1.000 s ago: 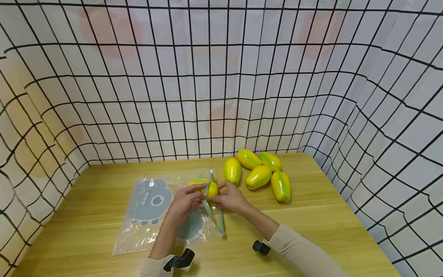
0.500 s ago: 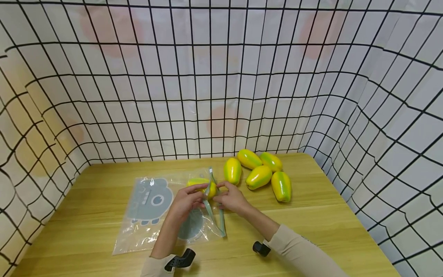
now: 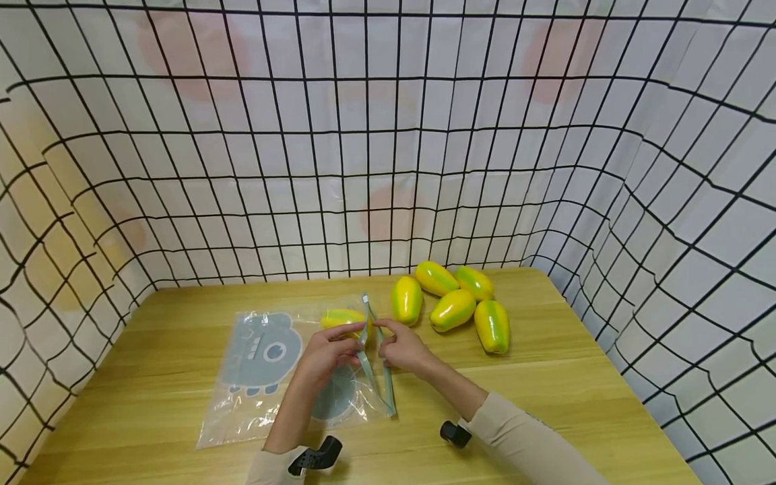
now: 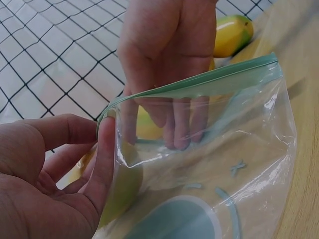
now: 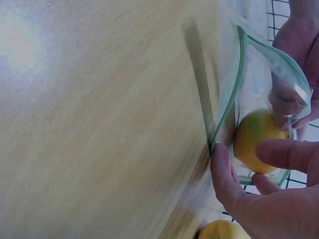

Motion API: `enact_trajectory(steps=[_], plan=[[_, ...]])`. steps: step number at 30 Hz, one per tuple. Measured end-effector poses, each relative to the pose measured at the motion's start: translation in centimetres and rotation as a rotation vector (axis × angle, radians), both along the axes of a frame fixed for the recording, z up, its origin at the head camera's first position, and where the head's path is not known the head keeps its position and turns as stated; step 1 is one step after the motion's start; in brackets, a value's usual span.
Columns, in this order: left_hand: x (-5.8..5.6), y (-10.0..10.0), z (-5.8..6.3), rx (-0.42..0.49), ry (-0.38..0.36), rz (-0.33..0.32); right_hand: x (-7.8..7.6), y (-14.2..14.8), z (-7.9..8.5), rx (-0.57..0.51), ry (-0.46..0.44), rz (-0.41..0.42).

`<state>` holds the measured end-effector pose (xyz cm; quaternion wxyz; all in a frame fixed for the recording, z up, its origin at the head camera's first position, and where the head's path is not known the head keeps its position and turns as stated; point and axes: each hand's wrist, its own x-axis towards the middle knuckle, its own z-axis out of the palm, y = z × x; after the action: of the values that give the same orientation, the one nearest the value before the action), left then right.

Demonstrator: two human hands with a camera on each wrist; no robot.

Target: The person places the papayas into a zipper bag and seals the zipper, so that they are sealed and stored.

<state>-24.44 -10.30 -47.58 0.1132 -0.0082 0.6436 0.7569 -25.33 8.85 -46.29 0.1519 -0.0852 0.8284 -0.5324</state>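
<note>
A clear zip bag point(image 3: 267, 357) with a grey-blue cartoon print lies flat on the table, its mouth facing right. My left hand point(image 3: 321, 353) pinches the green zip edge point(image 4: 214, 77) between thumb and finger and lifts it, so the mouth gapes. One glossy yellow-and-green papaya point(image 3: 341, 318) is inside near the mouth; the right wrist view shows the rounded end of this fruit point(image 5: 256, 134). My right hand point(image 3: 405, 347) is at the mouth, its index finger reaching straight in toward the fruit. In the right wrist view its thumb overlaps the fruit and a fingertip meets the bag's lip.
Several more papayas point(image 3: 453, 310) lie in a loose group behind and right of my right hand. The closest one point(image 3: 407, 300) is just beyond the bag's mouth. A black wire grid point(image 3: 382, 155) before pale cloth encloses the table point(image 3: 545, 404) at the back and sides.
The papaya at the mouth has slid left, deeper into the bag. My right hand's index finger has straightened and followed it in. The left hand has stayed on the bag's edge.
</note>
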Motion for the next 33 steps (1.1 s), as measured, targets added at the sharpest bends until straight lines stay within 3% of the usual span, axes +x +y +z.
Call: enact_trajectory(steps=[21, 33], plan=[[-0.13, -0.36, -0.76, 0.006, 0.004, -0.039, -0.23, -0.12, -0.22, 0.06, -0.02, 0.071], [-0.15, -0.4, -0.38, 0.022, 0.005, -0.054, -0.32, 0.14, -0.01, -0.013, -0.035, 0.056]])
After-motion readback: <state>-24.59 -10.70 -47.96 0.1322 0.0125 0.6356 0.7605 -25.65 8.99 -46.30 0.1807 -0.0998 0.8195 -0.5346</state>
